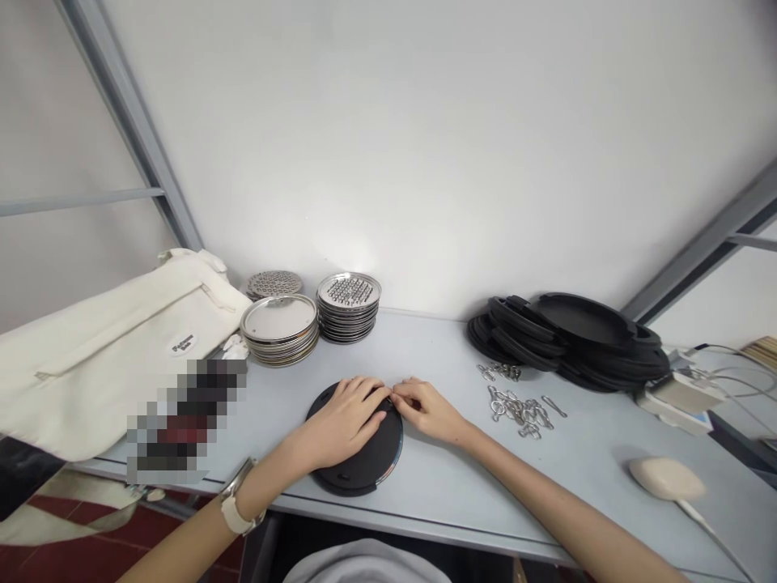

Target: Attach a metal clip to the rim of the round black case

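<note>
A black round cover [373,457] lies on the table just in front of me, with a thin shiny rim showing along its right edge. My left hand [340,425] rests across its top, holding it with bent fingers that reach to the upper right edge. At that same edge, my right hand [428,411] pinches with thumb and forefinger, touching the left fingertips. What sits in the pinch is too small and covered to make out. Several small metal clips [519,409] lie in a loose heap to the right of my right hand.
Metal discs [279,324] and grater discs [349,300] stand stacked at the back left. Black round covers [583,324] are piled at the back right. A cream bag [121,340] lies left; a white mouse-shaped device [668,478] with a cable lies right. The table's front edge [437,530] is close.
</note>
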